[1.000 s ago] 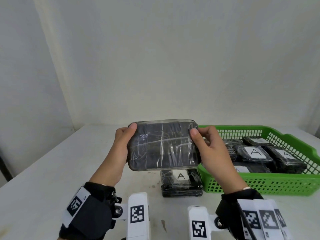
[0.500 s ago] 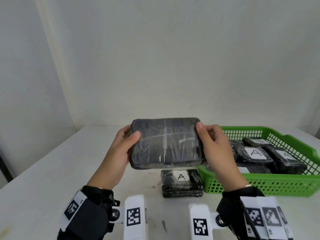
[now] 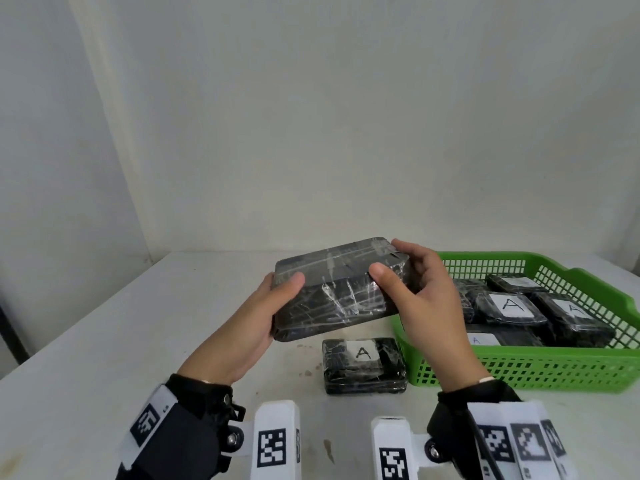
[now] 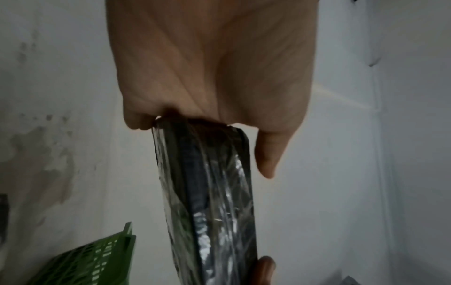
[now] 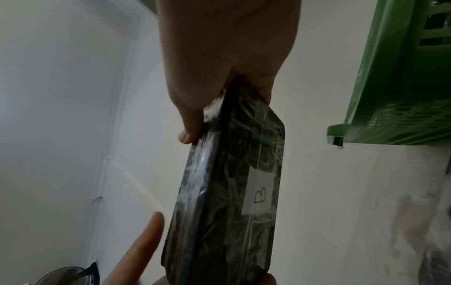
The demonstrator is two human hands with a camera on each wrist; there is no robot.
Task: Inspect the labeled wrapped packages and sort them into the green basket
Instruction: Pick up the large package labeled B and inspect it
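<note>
Both hands, left hand (image 3: pixel 258 315) and right hand (image 3: pixel 424 299), still clasp the package (image 3: pixel 337 292), now tipped flatter. It spans both grips, mid-frame.

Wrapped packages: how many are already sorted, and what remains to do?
Done: several packages, some showing A labels, lie in the green basket. In hand: left hand and right hand hold one package labelled B. Left: that one, plus an A package on the table.

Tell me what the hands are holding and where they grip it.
Both hold one black wrapped package: left hand grips its left end, right hand its right end.
</note>
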